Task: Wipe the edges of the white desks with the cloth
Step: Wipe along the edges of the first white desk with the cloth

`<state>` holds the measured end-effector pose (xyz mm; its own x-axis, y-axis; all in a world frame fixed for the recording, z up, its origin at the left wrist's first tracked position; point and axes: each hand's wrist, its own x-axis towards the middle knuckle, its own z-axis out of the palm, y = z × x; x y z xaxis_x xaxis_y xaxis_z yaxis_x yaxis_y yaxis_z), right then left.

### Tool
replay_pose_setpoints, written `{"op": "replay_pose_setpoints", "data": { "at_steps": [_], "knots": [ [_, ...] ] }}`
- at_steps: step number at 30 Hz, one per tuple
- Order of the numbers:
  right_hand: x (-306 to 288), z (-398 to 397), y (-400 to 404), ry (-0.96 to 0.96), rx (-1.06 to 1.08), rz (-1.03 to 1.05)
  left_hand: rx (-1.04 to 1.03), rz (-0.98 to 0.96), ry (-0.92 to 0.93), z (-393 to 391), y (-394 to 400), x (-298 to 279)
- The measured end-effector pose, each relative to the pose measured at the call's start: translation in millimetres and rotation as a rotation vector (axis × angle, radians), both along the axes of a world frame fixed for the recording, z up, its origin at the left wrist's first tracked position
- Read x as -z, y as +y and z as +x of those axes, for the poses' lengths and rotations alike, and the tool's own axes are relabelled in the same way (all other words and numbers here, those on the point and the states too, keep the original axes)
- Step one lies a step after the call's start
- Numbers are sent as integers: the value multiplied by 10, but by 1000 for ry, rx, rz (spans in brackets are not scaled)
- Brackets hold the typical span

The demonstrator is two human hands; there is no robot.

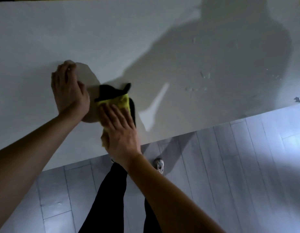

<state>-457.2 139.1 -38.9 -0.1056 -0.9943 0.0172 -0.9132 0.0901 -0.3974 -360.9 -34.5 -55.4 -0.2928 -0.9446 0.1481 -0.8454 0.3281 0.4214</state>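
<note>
A white desk (146, 39) fills the upper part of the head view, its near edge running from lower left up to the right. A yellow and black cloth (119, 99) lies on the desk a little in from that edge. My right hand (119, 132) lies flat on the cloth with straight fingers, pressing it onto the desk top. My left hand (68, 91) rests palm down on the bare desk just left of the cloth, fingers together.
Water droplets (204, 75) and wet smears sit on the desk to the right of the cloth. A small white scrap (298, 99) lies near the right edge. Below the desk edge is grey plank floor (230, 165), with my dark-trousered legs and a pale shoe (159, 165).
</note>
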Motion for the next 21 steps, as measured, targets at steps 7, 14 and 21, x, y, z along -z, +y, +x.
{"op": "replay_pose_setpoints", "data": {
  "at_steps": [7,14,21],
  "knots": [
    [112,-878,131,11,-103,-95,23,5,36,-498,452,11],
    [107,-2354,690,31,215,-148,260,-14,-75,-1292,1173,26],
    [93,-3482,1237,74,495,-68,315,-17,-142,-2009,1404,24]
  ]
}}
